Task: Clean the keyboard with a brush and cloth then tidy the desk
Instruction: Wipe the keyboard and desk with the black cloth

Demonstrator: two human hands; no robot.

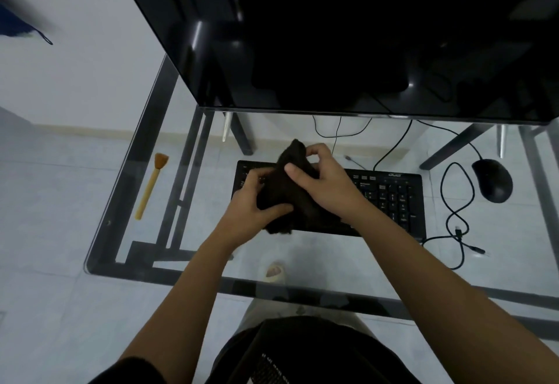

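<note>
Dark cloth (279, 190) over keyboard (390, 197) | left hand (249, 206) grip clutches bottom | right hand (328, 185) pinches top

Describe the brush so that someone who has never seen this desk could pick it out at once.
Start at the clear glass desk and its black keyboard. Near the desk's left edge, apart from the keyboard, lies a brush with a pale wooden handle and orange-brown bristles. It is the only light-coloured, stick-shaped thing.
</note>
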